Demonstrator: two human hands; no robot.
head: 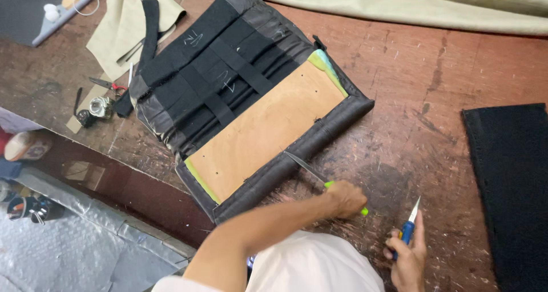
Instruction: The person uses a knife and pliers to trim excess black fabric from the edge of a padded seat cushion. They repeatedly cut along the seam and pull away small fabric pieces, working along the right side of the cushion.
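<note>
A black upholstered seat cushion (pixel 245 81) lies upside down on the scratched brown worktable (pixel 434 98). Its plywood base (pixel 265 129) and a strip of yellow-green foam (pixel 201 181) are showing. My left hand (pixel 346 198) grips a green-handled knife (pixel 308 169), whose blade rests against the black cover at the cushion's near edge. My right hand (pixel 409 256) is lower right, off the cushion, holding a blue-handled pointed tool (pixel 410 220) tip up.
A black fabric panel (pixel 511 183) lies at the table's right. Beige cloth (pixel 399 4) runs along the far edge, and another piece (pixel 123 27) lies far left. Scissors (pixel 105 84) and a small shiny object (pixel 101 106) sit near the left edge. Silver sheeting (pixel 63 240) covers the floor below.
</note>
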